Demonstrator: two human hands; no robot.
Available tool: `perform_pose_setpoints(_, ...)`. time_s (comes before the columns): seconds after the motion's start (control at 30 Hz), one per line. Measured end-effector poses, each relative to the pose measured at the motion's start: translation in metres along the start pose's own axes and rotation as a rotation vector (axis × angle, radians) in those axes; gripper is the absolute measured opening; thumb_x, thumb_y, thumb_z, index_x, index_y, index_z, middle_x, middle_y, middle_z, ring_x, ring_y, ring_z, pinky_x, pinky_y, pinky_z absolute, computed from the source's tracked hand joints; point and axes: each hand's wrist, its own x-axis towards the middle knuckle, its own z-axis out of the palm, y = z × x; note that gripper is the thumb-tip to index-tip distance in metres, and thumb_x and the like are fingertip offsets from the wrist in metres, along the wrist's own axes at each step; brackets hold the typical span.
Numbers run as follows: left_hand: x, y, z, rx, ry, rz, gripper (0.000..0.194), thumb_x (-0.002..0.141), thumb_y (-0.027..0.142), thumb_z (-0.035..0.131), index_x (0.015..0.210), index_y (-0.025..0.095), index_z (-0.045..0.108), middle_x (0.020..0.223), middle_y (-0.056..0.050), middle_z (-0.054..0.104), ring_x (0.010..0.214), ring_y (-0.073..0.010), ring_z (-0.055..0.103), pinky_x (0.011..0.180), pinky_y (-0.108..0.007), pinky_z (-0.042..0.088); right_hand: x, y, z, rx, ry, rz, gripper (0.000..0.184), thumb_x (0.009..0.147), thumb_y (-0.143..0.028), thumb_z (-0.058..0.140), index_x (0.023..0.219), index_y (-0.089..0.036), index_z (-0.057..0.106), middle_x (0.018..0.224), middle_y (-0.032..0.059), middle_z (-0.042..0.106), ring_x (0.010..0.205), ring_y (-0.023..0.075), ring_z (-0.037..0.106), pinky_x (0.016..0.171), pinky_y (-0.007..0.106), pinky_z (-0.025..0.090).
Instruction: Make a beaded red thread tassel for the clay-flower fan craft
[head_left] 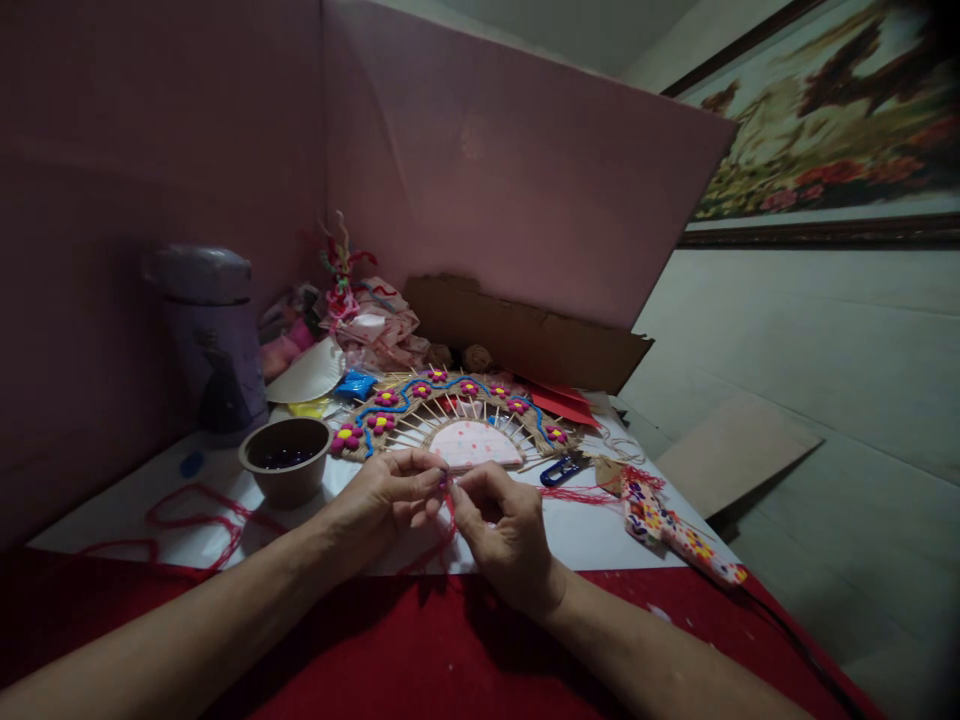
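Observation:
In front of the fan-shaped craft, my left hand and my right hand meet with their fingertips nearly touching. Thumb and forefinger of the left pinch a tiny purplish, bead-like piece, mostly covered by the fingers. The right pinches red yarn, whose strands hang below the fingers onto the white sheet. Just behind stands the half-round craft, with sticks, woven twine, a blue wavy cord and pink-and-yellow flowers. Left of my hands, a brown bowl holds dark, shiny contents that I cannot identify.
A lilac tumbler stands at the left. More red yarn trails over the white sheet. A blue-handled cutter and a flower-patterned glue gun with a cord lie right. Cardboard leans behind.

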Motion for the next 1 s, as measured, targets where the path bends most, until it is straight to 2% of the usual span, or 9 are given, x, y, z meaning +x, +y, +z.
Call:
perform_pose_setpoints(0.17, -0.0009, 0.0002, -0.0017, -0.003, -0.031, -0.001, 0.022, 0.058, 0.013, 0.081, 0.075, 0.010, 0.067, 0.069, -0.004, 0.064, 0.058, -0.0093, 0.060, 0.054, -0.017, 0.046, 0.0001, 0.0001, -0.0001, -0.037, -0.041, 0.013, 0.006, 0.084, -0.020, 0.055, 0.080, -0.016, 0.056, 0.056, -0.0040, 0.051, 0.045, 0.0073, 0.042, 0.045, 0.020, 0.033)
perform_pose_setpoints(0.3, -0.0001, 0.0007, -0.0034, -0.002, -0.048, 0.012, 0.021, 0.059, 0.013, 0.080, 0.076, 0.011, 0.066, 0.069, -0.002, 0.062, 0.057, -0.0081, 0.058, 0.051, -0.016, 0.043, 0.0005, -0.0008, 0.0000, -0.058, -0.023, 0.013, 0.006, 0.084, -0.021, 0.056, 0.087, -0.016, 0.057, 0.052, -0.0069, 0.045, 0.043, 0.0071, 0.039, 0.044, 0.020, 0.030)
perform_pose_setpoints(0.4, 0.0002, 0.0007, -0.0036, 0.004, -0.047, 0.019, 0.022, 0.060, 0.013, 0.080, 0.076, 0.011, 0.066, 0.069, -0.002, 0.062, 0.056, -0.0076, 0.057, 0.051, -0.016, 0.043, 0.0005, -0.0006, 0.0001, -0.056, -0.014, 0.013, 0.005, 0.084, -0.021, 0.055, 0.086, -0.016, 0.056, 0.051, -0.0071, 0.045, 0.043, 0.0074, 0.041, 0.044, 0.020, 0.030)
perform_pose_setpoints(0.53, -0.0007, 0.0005, -0.0030, -0.011, -0.038, 0.004, 0.022, 0.059, 0.012, 0.081, 0.075, 0.011, 0.066, 0.069, -0.002, 0.062, 0.056, -0.0074, 0.057, 0.053, -0.017, 0.044, 0.0003, -0.0003, 0.0000, -0.046, -0.029, 0.023, 0.006, 0.085, -0.021, 0.054, 0.083, -0.016, 0.056, 0.057, -0.0034, 0.053, 0.046, 0.0079, 0.044, 0.045, 0.021, 0.033)
perform_pose_setpoints(1.0, -0.0020, 0.0011, -0.0001, 0.011, -0.022, 0.010, 0.019, 0.059, 0.010, 0.080, 0.073, 0.010, 0.067, 0.067, -0.003, 0.063, 0.055, -0.0079, 0.057, 0.051, -0.016, 0.044, 0.0008, 0.0022, 0.0010, -0.037, -0.018, 0.006, 0.010, 0.086, -0.021, 0.053, 0.077, -0.017, 0.056, 0.060, -0.0018, 0.058, 0.047, 0.0082, 0.048, 0.046, 0.020, 0.037)
